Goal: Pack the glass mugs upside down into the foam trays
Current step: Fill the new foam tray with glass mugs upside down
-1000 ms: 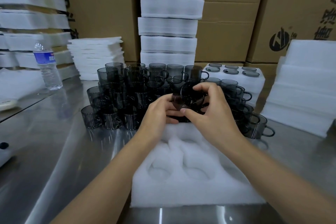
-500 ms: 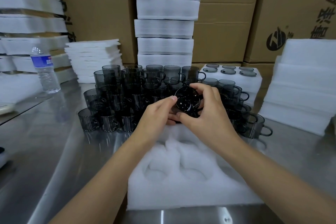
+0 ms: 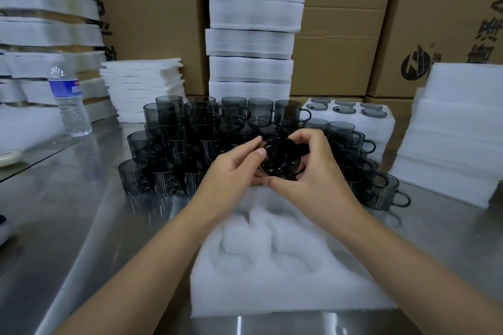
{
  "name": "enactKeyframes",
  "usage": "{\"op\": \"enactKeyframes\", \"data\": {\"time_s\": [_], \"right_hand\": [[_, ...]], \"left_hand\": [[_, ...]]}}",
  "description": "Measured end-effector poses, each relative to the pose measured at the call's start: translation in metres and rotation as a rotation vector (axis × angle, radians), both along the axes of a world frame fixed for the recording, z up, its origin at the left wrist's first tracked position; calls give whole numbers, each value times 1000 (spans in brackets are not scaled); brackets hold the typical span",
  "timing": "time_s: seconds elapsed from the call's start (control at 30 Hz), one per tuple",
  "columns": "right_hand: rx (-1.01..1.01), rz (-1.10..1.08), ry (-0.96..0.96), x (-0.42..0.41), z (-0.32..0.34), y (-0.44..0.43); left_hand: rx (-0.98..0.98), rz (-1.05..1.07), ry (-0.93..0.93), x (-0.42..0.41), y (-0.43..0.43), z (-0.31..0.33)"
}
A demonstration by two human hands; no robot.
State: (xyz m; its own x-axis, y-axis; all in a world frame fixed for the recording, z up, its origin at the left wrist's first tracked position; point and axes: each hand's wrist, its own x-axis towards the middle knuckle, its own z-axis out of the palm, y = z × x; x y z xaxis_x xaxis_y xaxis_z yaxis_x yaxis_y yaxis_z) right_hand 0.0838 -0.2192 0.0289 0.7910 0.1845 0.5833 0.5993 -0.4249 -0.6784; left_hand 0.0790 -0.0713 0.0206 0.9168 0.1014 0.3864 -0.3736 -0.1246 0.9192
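Right now you hold one dark glass mug [image 3: 281, 158] in both hands, just above the far edge of the white foam tray [image 3: 285, 294], which lies on the steel table [image 3: 81, 226] near you. One round end of the mug faces you. Your left hand [image 3: 234, 168] curls against its left side, thumb tip at the rim. Your right hand [image 3: 313, 179] wraps thumb and fingers round its right side. Beyond your hands stands a crowd of upright mugs [image 3: 174, 141]. At the far right, a second tray [image 3: 381, 128] holds mugs upside down. A water bottle [image 3: 69, 100] stands far left
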Motion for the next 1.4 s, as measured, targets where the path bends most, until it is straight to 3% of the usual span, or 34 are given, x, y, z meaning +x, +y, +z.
{"op": "enactKeyframes", "data": {"time_s": [0.13,0.63,0.97,1.13,1.4], "right_hand": [[-16,87,14,-6,-2,3],[-99,153,-50,-15,2,5],[-112,171,-58,-14,1,6],[-126,160,-55,-11,0,6],[-141,188,-48,-11,0,6]], "left_hand": [[180,53,-95,-15,20,-4],[138,-14,-108,-17,24,-18],[63,9,-27,-13,26,-13],[9,-84,127,-9,34,-5],[193,-170,176,-16,45,7]]}}
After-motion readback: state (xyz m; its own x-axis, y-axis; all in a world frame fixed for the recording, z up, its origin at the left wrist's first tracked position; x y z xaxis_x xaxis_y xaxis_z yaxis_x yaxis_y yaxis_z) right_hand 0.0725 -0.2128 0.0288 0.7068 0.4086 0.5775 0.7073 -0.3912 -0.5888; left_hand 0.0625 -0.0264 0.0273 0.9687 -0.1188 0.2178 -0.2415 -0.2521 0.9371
